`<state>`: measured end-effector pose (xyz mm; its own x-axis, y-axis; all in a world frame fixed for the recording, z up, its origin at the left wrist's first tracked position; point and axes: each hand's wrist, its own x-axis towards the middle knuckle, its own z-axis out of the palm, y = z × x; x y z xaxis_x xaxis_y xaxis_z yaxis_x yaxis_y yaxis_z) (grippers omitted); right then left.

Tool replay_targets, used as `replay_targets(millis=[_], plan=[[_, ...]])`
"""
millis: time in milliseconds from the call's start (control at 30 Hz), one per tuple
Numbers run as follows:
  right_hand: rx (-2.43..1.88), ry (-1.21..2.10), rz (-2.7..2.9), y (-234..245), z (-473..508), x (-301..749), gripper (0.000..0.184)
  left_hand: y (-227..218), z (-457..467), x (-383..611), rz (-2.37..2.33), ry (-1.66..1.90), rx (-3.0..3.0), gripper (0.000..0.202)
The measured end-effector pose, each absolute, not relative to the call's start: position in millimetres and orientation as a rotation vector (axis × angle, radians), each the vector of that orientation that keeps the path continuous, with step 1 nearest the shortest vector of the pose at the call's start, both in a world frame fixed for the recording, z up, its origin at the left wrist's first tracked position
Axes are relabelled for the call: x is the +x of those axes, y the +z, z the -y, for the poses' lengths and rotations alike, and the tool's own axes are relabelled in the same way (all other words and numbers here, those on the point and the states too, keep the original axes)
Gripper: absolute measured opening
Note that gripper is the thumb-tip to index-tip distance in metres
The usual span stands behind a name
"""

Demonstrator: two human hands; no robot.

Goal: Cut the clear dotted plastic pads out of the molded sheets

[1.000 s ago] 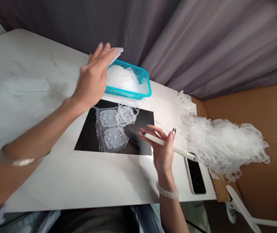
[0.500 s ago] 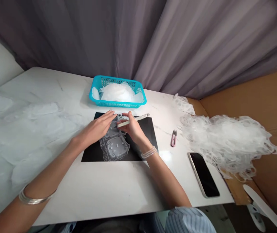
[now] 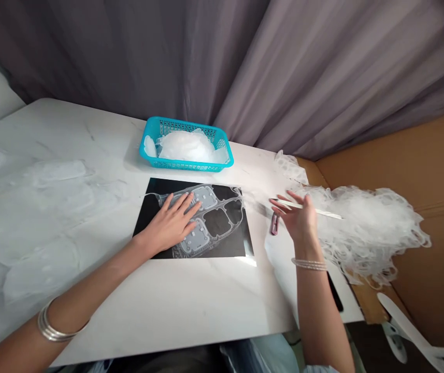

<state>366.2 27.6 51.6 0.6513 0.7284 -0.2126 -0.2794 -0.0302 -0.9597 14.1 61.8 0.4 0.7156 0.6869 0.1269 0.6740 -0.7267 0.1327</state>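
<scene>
My left hand [image 3: 173, 225] lies flat with fingers spread on a translucent moulded sheet [image 3: 195, 235]. Rounded panels with small raised dots and some cut-out openings show in that sheet. Under it is a black mat [image 3: 235, 241]. Off to the right, my right hand [image 3: 299, 220] is raised near the pink thread snips [image 3: 274, 224]. It holds a slim white pen-like tool [image 3: 328, 213] between thumb and fingers, the other fingers loosely extended. The tool's dark tip points left; its exact kind is unclear.
A blue basket [image 3: 185, 165] with translucent pieces stands behind the mat. Tangled clear trimmings [image 3: 373, 228] are heaped at right, beside a cardboard panel [image 3: 419, 171]. Translucent sheets [image 3: 39, 223] cover the table's left. A phone [image 3: 335, 292] is partly hidden behind my right forearm.
My right hand has moved right, off the mat, with the pen-like tool. My left hand has flattened onto the translucent sheet, which now lies farther right and shows more of its openings.
</scene>
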Motion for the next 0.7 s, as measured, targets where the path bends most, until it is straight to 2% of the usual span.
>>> replay_targets(millis=[100, 200, 400, 567, 700], plan=[[-1.414, 0.549, 0.542, 57.0, -26.6, 352.4, 0.058, 1.6, -48.7, 24.1, -1.219, 0.276, 2.815, 0.056], [-1.417, 0.674, 0.799, 60.0, -23.5, 307.5, 0.071, 4.2, -38.5, 24.9, -1.246, 0.316, 2.763, 0.054], [-1.582, 0.821, 1.311, 40.5, -20.7, 217.9, 0.036, 7.2, -36.3, 8.6, -1.126, 0.373, 2.693, 0.051], [-1.604, 0.869, 1.568, 32.2, -17.2, 193.7, 0.024, 7.0, -39.6, 3.9, -1.090, 0.369, 2.702, 0.049], [-1.632, 0.802, 1.681, 35.1, -15.1, 186.4, 0.022, 7.0, -40.0, 3.8, -1.085, 0.316, 2.770, 0.049]])
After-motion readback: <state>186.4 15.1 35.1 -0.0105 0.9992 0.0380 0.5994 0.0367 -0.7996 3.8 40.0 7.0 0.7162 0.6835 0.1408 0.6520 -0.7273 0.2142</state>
